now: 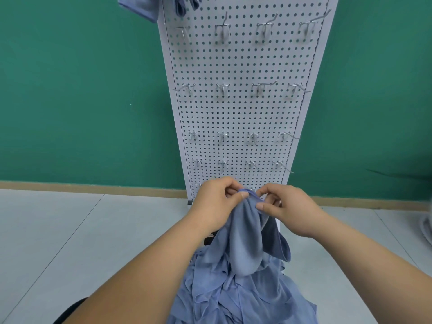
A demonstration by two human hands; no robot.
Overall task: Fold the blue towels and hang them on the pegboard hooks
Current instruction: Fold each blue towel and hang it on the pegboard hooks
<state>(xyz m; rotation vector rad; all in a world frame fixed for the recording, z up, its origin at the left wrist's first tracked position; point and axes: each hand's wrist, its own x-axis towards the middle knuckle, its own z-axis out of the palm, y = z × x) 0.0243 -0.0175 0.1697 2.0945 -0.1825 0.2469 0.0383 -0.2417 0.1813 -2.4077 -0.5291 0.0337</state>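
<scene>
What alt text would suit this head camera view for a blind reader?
A left hand and right hand pinch the top edge of a blue towel above a heap of towels. Behind stands a white pegboard with hooks, before a green wall.

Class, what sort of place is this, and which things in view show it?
Probably a staged practice room rather than a home: a white pegboard with rows of metal hooks stands before a bare green wall, on pale floor tiles, with blue towels heaped below.
</scene>
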